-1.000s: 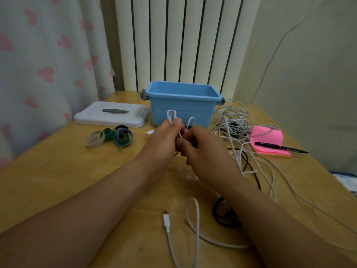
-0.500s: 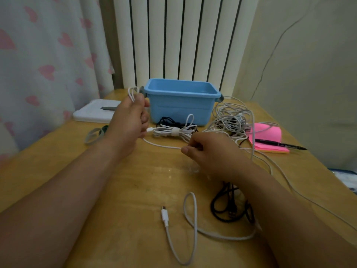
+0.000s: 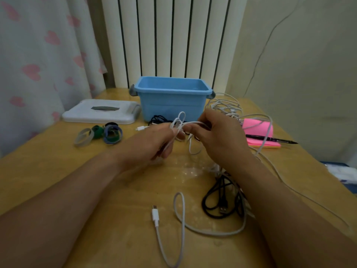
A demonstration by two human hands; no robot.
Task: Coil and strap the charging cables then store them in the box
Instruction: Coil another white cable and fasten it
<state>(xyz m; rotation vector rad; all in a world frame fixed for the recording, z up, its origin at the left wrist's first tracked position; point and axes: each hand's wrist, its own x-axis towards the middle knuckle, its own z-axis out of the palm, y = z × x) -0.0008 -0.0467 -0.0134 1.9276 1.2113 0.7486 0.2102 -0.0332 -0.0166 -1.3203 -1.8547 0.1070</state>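
Wood table [image 3: 38,161] under left hand [image 3: 152,144] and right hand [image 3: 222,138]. Straight beyond them: white vertical slats [image 3: 164,35], dark gaps. Left of left hand: white curtain [image 3: 38,55], pink hearts. Right of right hand: plain beige wall [image 3: 309,84], thin dark line [image 3: 258,60] running up it. Light soft, dim-ish.

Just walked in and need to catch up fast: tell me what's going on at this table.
A person is coiling a white cable over the wooden table. The left hand grips the gathered loops and the right hand pinches the strand beside them. No strap shows on it; the straps lie to the left. The blue box stands open behind the hands, with its lid beside it. A tangle of white cables, a black cable and a loose white cable wait on the table.
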